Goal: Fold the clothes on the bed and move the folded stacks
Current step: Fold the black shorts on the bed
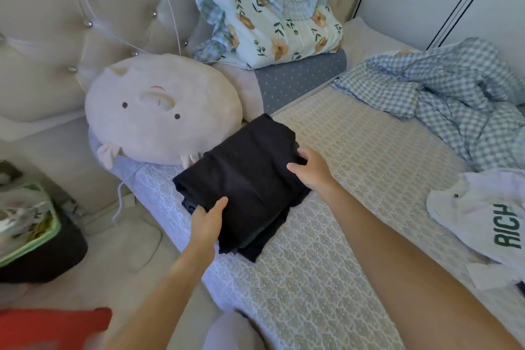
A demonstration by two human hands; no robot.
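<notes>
Dark folded stack [244,176] — on bed [326,236].

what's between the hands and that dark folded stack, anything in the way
Nothing visible. The left hand grips the near-left edge of the dark folded stack, thumb on top, and the right hand holds its right side. The round plush pillow lies close behind the stack.
</notes>
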